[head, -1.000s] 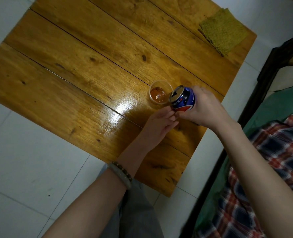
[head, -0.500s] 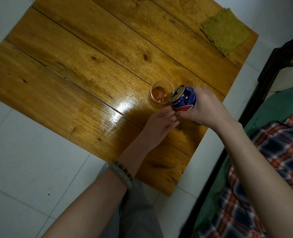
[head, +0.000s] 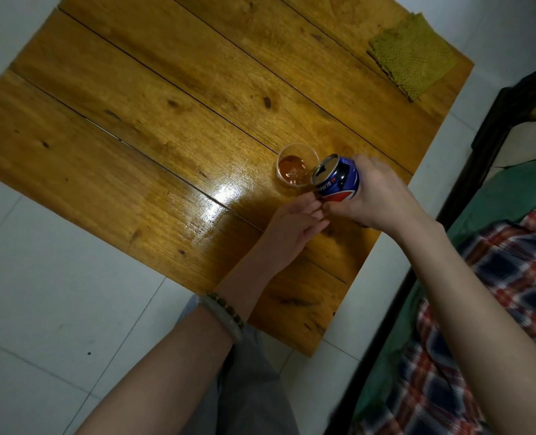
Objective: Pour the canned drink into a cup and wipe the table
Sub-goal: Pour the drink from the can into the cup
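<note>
A small clear cup point(head: 296, 166) stands on the wooden table point(head: 153, 120) with brown drink in its bottom. My right hand point(head: 375, 196) grips a blue drink can point(head: 337, 180), tilted with its opened top toward the cup's rim. My left hand point(head: 295, 227) lies just below the can with fingers straight and palm turned up, its fingertips touching my right hand near the can's base. A folded yellow-green cloth point(head: 412, 56) lies at the table's far right corner.
White floor tiles point(head: 40, 293) surround the table. A dark wooden bed frame point(head: 480, 158) runs along the right side, with green bedding and a plaid fabric point(head: 496, 309) on it. My grey trouser leg point(head: 248, 387) is below the table's near edge.
The can stays tilted at the cup's rim in my right hand. The liquid in the cup looks slightly fuller. Both hands have barely moved.
</note>
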A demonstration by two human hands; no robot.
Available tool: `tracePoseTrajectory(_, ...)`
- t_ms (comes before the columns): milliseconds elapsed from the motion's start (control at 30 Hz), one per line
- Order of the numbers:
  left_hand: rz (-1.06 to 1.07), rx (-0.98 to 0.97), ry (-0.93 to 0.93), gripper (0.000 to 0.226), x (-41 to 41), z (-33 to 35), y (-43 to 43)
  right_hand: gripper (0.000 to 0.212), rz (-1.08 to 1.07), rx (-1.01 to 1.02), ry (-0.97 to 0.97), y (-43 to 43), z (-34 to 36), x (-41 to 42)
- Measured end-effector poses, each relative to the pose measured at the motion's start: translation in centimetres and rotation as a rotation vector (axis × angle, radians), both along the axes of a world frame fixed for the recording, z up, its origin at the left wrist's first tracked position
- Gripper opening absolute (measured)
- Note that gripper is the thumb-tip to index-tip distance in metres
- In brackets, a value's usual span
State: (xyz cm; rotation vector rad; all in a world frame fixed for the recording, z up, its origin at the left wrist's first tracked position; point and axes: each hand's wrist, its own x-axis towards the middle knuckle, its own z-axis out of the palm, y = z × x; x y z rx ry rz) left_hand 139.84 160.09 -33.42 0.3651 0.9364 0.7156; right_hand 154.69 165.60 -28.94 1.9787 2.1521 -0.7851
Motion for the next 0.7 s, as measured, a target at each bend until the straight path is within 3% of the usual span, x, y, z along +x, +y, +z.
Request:
tracePoseTrajectory(433,-0.076,0.148,0.08,0.052,-0.2,-1.0,-0.5,0.068,0.007,0.01,-0.01,-0.1,0.3,-0.2)
tracePoseTrajectory(700,-0.047,0.093,0.034,0.051,-0.2,-1.8,-0.6,0.069,0.004,0.001,-0.017,-0.2,0.4,-0.4)
